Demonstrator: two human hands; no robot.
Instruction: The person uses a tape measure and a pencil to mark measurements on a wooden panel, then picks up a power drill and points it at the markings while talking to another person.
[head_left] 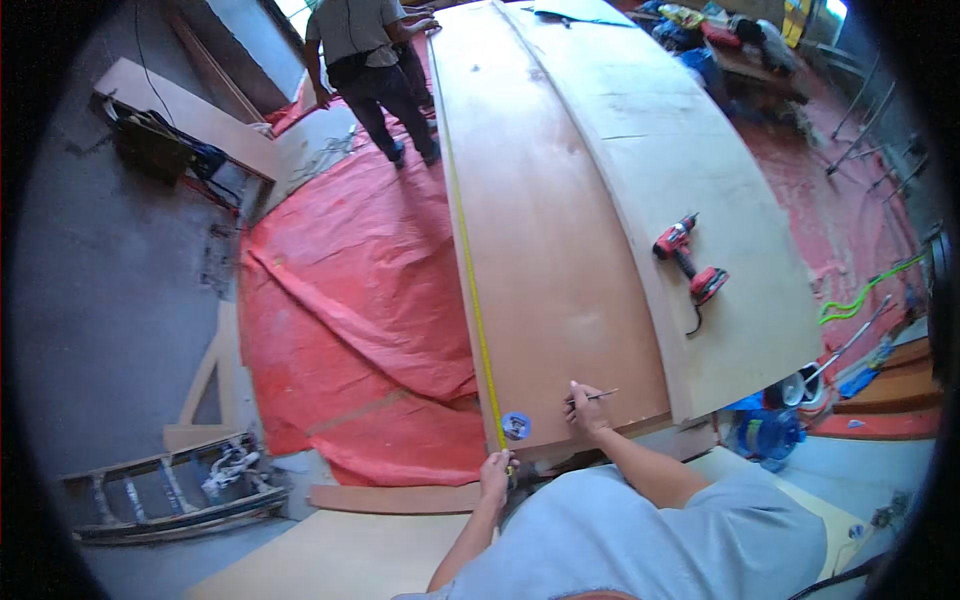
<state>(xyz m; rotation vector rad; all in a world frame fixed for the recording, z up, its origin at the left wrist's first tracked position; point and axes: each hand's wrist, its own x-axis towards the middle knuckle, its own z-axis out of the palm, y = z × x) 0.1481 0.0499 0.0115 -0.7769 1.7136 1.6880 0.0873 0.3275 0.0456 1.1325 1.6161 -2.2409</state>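
My left hand (496,470) grips the tape measure (510,475) at the near left corner of a long brown board (545,250). Its yellow blade (480,333) runs along the board's left edge toward a co-worker's hand (425,24) at the far end. My right hand (585,410) holds a thin pencil-like stick (608,393) above the board, right of a round label (516,426). A red and black cordless drill (683,255) lies on the paler panel (700,150) alongside.
The co-worker (355,50) stands at the far left on red sheeting (350,320). A ladder (170,490) lies lower left, near triangular wooden pieces (205,420). A blue water bottle (765,435), green hose (850,300) and metal stands (845,150) are at right; piled items (690,30) lie at back right.
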